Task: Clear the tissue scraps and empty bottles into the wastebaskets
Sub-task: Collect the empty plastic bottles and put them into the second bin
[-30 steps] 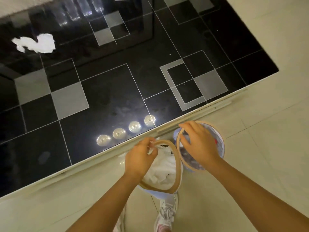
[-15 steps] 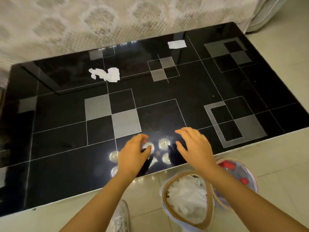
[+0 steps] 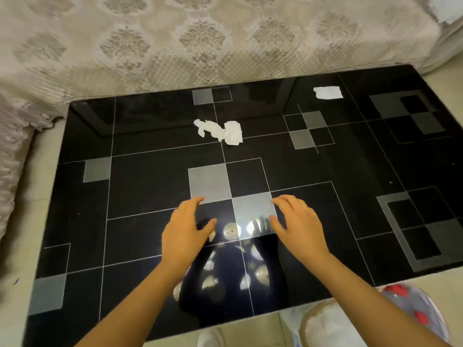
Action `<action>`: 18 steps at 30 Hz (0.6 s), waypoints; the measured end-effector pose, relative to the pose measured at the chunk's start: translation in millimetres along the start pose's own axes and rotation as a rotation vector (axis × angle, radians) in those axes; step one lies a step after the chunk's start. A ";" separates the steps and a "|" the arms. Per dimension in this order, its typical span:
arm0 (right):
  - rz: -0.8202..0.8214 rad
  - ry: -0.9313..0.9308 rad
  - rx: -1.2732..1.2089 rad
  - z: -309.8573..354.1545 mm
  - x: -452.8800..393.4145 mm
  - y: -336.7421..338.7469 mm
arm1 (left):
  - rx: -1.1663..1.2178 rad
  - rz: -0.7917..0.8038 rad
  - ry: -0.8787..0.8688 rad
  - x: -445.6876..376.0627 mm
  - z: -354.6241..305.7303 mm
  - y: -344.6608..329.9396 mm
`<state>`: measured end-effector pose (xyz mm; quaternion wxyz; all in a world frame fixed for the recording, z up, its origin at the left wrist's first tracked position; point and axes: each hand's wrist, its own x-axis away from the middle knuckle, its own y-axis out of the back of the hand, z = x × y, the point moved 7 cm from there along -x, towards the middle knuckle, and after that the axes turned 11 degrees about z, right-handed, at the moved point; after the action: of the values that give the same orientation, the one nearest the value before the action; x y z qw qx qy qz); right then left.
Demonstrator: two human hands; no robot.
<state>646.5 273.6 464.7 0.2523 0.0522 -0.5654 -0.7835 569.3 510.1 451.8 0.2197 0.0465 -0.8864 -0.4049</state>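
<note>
Nearest, at the lower right on the floor beside the table's near edge: two wastebaskets touching each other, the tissue wastebasket [image 3: 323, 326] showing white paper inside its tan rim, the bottle wastebasket [image 3: 423, 311] holding what look like bottles with red caps, though blurred and partly hidden by the right forearm. No bottles visible on the table.

Next out, above the glossy black table [image 3: 150, 241]: left hand [image 3: 183, 234] and right hand [image 3: 299, 226], both empty, fingers relaxed and a little spread, thumbs turned inward, holding nothing. Hard to tell whether hovering or brushing the glass.

Further on, near the table's middle: a crumpled tissue scrap [image 3: 220, 131], torn and stretched out in a long ragged shape, well apart from both hands. Furthest, near the far right edge: a flat tissue scrap [image 3: 328, 92], close to the patterned bed cover [image 3: 200, 41].

Step in hand, by judgement: reaching out for the remaining scraps. Best done by taking the crumpled piece with the left hand, pinching at its bunched middle so the loose tails lift together rather than tearing. For the flat piece, sliding a fingertip under one corner first, since thin paper clings to smooth glass. Then both into the basket with the white paper, not the one with the caps.
</note>
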 end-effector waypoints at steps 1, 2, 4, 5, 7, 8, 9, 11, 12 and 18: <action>0.000 0.001 0.005 2.2 -9.3 -0.3 | 0.008 -0.009 0.013 -10.2 4.7 5.4; 0.002 -0.003 0.005 2.6 -18.1 0.4 | 0.017 -0.013 0.025 -20.8 8.6 8.4; 0.000 -0.027 0.007 -3.0 -33.8 3.8 | 0.040 -0.014 0.049 -42.3 12.2 10.8; -0.003 -0.042 0.013 -8.5 -41.4 6.9 | 0.054 -0.018 0.058 -53.8 11.2 11.2; 0.001 -0.061 0.024 -22.7 -58.6 13.5 | 0.076 -0.029 0.063 -78.4 4.6 11.3; 0.004 -0.063 0.034 -30.9 -68.7 17.2 | 0.086 -0.035 0.065 -91.4 -0.7 11.6; 0.005 -0.067 0.045 -39.3 -79.5 21.4 | 0.097 -0.044 0.064 -105.0 -7.1 11.9; 0.014 -0.090 0.045 -57.7 -102.2 28.7 | 0.120 -0.062 0.056 -132.8 -20.4 10.9; 0.012 -0.108 0.034 -68.0 -114.8 31.5 | 0.124 -0.072 0.051 -149.9 -26.5 8.7; -0.020 -0.085 0.020 -119.8 -189.8 20.1 | -0.062 -0.048 0.157 -272.3 -36.4 -12.1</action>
<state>861.9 252.1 401.9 0.2196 0.0268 -0.5828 -0.7819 828.6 547.5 368.1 0.2802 0.0923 -0.8520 -0.4325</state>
